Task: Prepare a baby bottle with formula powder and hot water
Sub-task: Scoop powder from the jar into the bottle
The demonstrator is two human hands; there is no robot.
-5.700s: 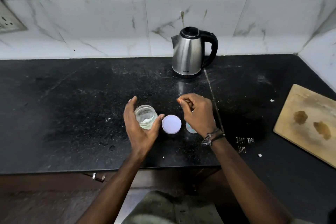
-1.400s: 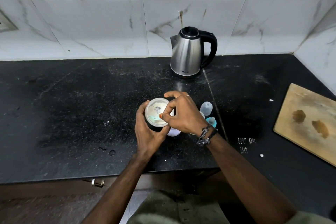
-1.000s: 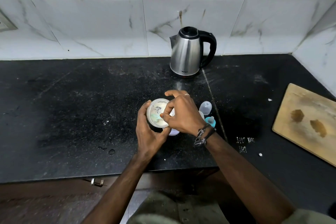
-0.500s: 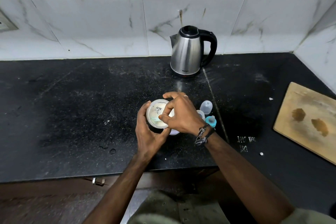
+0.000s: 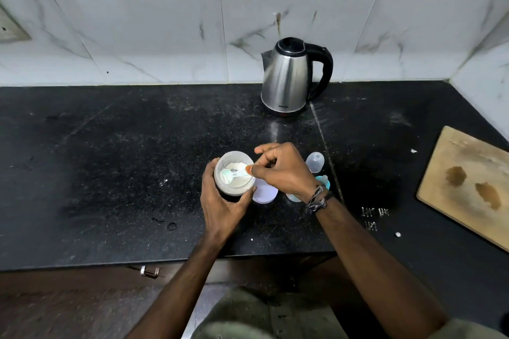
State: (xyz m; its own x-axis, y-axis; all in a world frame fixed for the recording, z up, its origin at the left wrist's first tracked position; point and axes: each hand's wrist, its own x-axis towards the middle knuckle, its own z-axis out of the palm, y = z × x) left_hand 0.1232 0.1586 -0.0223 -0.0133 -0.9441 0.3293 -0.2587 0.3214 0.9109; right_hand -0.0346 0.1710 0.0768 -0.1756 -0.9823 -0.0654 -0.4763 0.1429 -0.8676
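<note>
Black countertop (image 5: 110,173) fills the view; marble-tile wall behind.

Wooden board (image 5: 468,187) at 3 o'clock, well apart from the work.

Steel kettle (image 5: 286,80) at 12 o'clock from the hands, upright, lid on, handle to the right.

Left hand (image 5: 220,201) wraps the powder jar (image 5: 234,173) near centre, fingers and thumb curled round its wall; jar appears tipped toward the camera, mouth open, white formula inside.

Right hand (image 5: 281,170) just right of the jar, thumb and forefinger pinching the handle of a pale scoop (image 5: 232,173); its bowl lies in the powder.

White lid (image 5: 264,191) flat on the counter at the jar's 4 o'clock, touching or nearly so.

Clear cap (image 5: 315,162) and teal teat ring (image 5: 323,181) at the right hand's 3 o'clock. Bottle body mostly hidden under the right wrist; only a pale sliver shows.

Step in hand, as judged: loading a scoop of powder. To do it well: keep the jar braced, dig under the heap rather than skim, level against the rim, lift slowly, carry low to the bottle at 3 o'clock. Spill risk is the gap over the lid.
</note>
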